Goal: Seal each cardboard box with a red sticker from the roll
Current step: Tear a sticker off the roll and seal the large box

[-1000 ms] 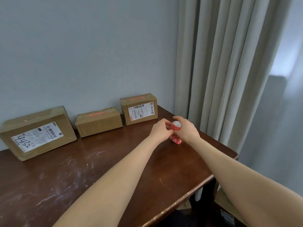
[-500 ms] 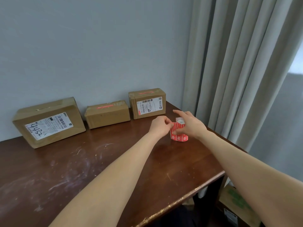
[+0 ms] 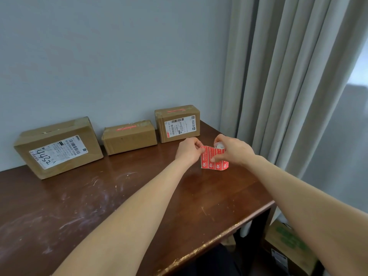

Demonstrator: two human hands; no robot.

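Dark brown wood, scuffed with pale streaks, makes up the table (image 3: 99, 206). Past its near right corner, one green-printed carton (image 3: 286, 244) sits on the floor. Two bare forearms reach out over the top to the one sticker roll (image 3: 216, 165), which is held near the table's right side, in front of the boxes; whether it touches the wood I cannot tell. The right hand (image 3: 235, 151) has its fingers curled round the roll, with the thumb pressed on the red face. The left hand (image 3: 188, 151) pinches the top corner of the unrolled end between thumb and fingertips. Several stickers are already drawn out, so in my judgement a hard tug could unwind more than needed. A sticker peeled at a slant could also tear, or fold onto itself and stick to the fingers. Farther back, three cardboard boxes stand in a row against the wall. The large box (image 3: 57, 148) on the left shows no red on top. The middle box (image 3: 129, 137) and the right box (image 3: 179, 126) each carry one red sticker, making two in all. One pale curtain (image 3: 278, 96) hangs at the right.
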